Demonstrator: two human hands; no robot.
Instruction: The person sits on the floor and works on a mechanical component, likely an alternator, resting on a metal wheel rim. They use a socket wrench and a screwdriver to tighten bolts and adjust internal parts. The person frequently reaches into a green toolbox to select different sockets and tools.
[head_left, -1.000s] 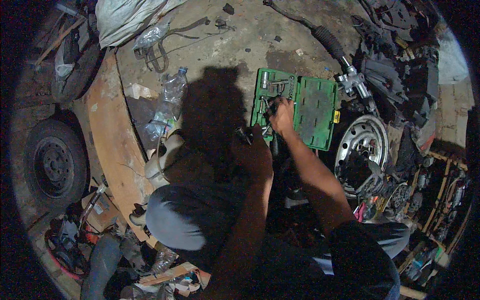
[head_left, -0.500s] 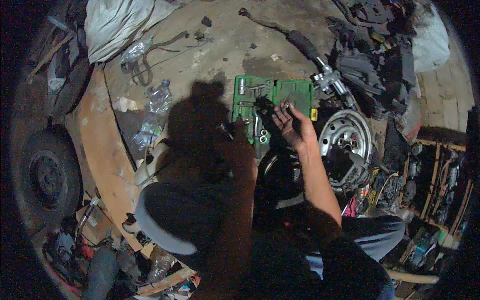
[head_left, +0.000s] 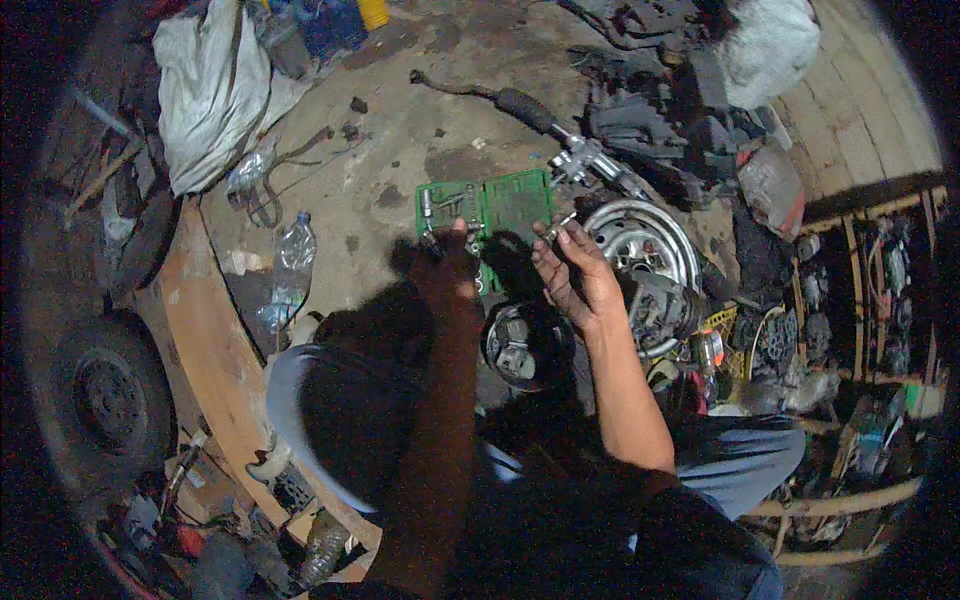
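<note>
An open green socket case (head_left: 515, 200) lies on the dirty concrete floor. My left hand (head_left: 447, 266) is in shadow at the case's near edge, its fingers closed around a slim metal tool (head_left: 430, 238). My right hand (head_left: 572, 275) is raised just right of the case, palm up, and pinches a small shiny socket piece (head_left: 560, 226) between the fingertips. Below and between both hands sits a round metal hub part (head_left: 520, 345), close to my knees.
A steel wheel rim (head_left: 648, 250) lies right of the case, with a shaft assembly (head_left: 560, 140) and dark scrap behind it. A plastic bottle (head_left: 292, 265), a curved wooden board (head_left: 205, 340), a tyre (head_left: 105, 400) and a white sack (head_left: 205, 90) are on the left.
My right hand has lifted off the green case and now holds a small socket piece above it. My left hand stayed at the case's near edge. The view tilted, so the case sits higher.
</note>
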